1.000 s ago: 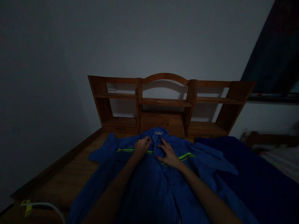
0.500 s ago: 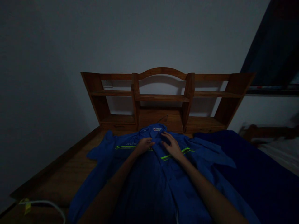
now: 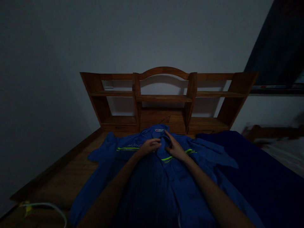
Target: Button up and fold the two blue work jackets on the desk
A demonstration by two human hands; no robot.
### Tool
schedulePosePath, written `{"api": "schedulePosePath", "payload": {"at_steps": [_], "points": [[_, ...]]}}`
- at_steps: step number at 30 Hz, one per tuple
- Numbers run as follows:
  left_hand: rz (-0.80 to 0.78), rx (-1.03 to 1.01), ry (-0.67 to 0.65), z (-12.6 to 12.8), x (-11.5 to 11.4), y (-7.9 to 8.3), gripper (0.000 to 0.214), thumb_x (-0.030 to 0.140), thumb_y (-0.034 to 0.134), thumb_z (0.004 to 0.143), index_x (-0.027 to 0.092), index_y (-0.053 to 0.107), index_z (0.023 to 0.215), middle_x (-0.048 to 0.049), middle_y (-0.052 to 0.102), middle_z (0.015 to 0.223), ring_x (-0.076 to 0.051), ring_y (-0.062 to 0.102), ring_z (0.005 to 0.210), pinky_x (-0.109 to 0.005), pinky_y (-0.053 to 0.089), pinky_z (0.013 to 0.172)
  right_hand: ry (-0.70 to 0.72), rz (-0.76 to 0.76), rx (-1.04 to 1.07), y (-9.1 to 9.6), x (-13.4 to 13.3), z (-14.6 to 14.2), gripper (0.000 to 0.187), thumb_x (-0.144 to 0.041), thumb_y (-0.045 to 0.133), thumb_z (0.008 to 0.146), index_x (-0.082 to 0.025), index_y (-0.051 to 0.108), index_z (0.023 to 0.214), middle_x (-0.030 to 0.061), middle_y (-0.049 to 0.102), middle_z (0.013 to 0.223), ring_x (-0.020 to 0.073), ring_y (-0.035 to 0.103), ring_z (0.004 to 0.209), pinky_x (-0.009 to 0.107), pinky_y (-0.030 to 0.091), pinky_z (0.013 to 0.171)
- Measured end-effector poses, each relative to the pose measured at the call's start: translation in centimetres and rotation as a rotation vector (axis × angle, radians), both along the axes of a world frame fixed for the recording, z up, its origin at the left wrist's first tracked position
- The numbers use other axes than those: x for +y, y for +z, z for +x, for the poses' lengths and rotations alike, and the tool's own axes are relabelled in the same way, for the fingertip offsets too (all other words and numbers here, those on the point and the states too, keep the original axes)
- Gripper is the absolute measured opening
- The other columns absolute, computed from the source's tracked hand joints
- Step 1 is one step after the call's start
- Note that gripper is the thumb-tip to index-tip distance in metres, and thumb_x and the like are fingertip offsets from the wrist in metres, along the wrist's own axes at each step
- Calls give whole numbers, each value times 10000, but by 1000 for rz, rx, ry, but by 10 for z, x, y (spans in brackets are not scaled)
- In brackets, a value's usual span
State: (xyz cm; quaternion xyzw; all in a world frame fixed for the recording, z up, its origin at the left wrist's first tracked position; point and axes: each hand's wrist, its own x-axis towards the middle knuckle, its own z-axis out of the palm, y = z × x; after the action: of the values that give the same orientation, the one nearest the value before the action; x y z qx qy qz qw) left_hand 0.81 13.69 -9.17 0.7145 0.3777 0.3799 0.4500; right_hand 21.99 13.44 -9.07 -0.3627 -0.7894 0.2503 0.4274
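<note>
A blue work jacket (image 3: 187, 180) with yellow-green stripes lies front side up, its collar (image 3: 159, 130) and white label at the far end. At the left front edge below the collar, my left hand (image 3: 149, 146) has its fingers closed on the cloth. My right hand (image 3: 176, 148) is at the right side of the collar, the index finger stretched along it and the thumb bent underneath, with collar cloth between them. Both hands are a short way apart over the neck opening. Dim light hides the exact fingertip contact.
The jacket is spread on a wooden surface (image 3: 71, 177). Behind it stands a wooden shelf unit (image 3: 163, 98) against the wall. A dark blue cloth (image 3: 256, 171) lies at the right, and a pale cable (image 3: 47, 205) with a yellow tag at the lower left.
My left hand has shifted slightly right toward the collar opening. The fingers of my right hand have moved up along the collar, and the collar cloth there is lifted between finger and thumb.
</note>
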Motion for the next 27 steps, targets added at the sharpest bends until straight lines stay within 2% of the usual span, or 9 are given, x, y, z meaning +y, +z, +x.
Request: {"api": "schedulePosePath", "payload": {"at_steps": [3, 6, 11, 15, 18, 20, 22, 24, 27], "points": [[-34, 3, -170, 10, -13, 8, 478, 406, 639, 765, 173, 561, 1176, -37, 656, 944, -147, 605, 864, -243, 443, 770, 27, 105, -5, 3, 1, 2, 554, -48, 498, 650, -234, 587, 1164, 49, 466, 1336, 193, 474, 1182, 355, 369, 1001], [-42, -6, -149, 15, -17, 7, 533, 374, 725, 679, 161, 563, 1140, -23, 620, 864, -126, 594, 784, -242, 448, 729, -41, 46, -21, 6, 2, 4, 330, -49, 501, 623, -205, 669, 861, 35, 620, 1097, 186, 564, 1058, 320, 423, 934], [-54, -63, -105, 14, -5, -5, 466, 348, 777, 600, 130, 561, 952, 37, 514, 709, -74, 523, 636, -204, 429, 620, -207, -47, -13, 23, 14, -3, 339, -87, 453, 648, -181, 640, 915, -3, 669, 771, 136, 632, 612, 243, 501, 619], [-1, -68, 77, 11, 10, -13, 368, 361, 742, 640, 126, 566, 861, 30, 531, 679, -85, 539, 608, -200, 439, 572, -343, -33, -40, 49, 38, -13, 282, -131, 506, 672, -176, 644, 914, -9, 632, 641, 140, 612, 560, 232, 486, 580], [43, -52, 263, 8, 22, -20, 297, 316, 713, 667, 127, 574, 850, 15, 563, 691, -90, 556, 598, -196, 440, 553, -424, 15, -76, 62, 51, -28, 256, -142, 536, 675, -178, 654, 900, 35, 653, 784, 175, 626, 748, 298, 490, 755], [57, -36, 332, 4, 26, -26, 258, 285, 702, 669, 125, 576, 829, 11, 568, 681, -94, 559, 577, -199, 434, 537, -436, 45, -92, 62, 51, -41, 394, -129, 554, 662, -166, 620, 1049, 82, 635, 998, 215, 596, 945, 348, 452, 880], [66, -15, 350, 0, 28, -30, 225, 260, 695, 664, 123, 579, 799, 12, 571, 651, -100, 558, 541, -205, 424, 515, -392, 85, -110, 55, 42, -52, 649, -105, 570, 638, -169, 475, 1276, 111, 527, 1225, 235, 510, 1126, 368, 406, 965], [84, 8, 352, -4, 28, -30, 177, 247, 672, 679, 125, 585, 774, 11, 579, 627, -110, 566, 525, -209, 417, 504, -294, 162, -153, 43, 25, -59, 784, -89, 555, 653, -209, 320, 1391, 101, 385, 1370, 227, 413, 1238, 362, 377, 1009], [121, 30, 338, -7, 26, -25, 128, 249, 629, 715, 139, 605, 776, 5, 607, 645, -126, 595, 584, -210, 424, 538, -164, 285, -281, 24, -5, -54, 664, -85, 480, 747, -259, 343, 1373, 72, 323, 1408, 215, 406, 1242, 351, 405, 983]]}}
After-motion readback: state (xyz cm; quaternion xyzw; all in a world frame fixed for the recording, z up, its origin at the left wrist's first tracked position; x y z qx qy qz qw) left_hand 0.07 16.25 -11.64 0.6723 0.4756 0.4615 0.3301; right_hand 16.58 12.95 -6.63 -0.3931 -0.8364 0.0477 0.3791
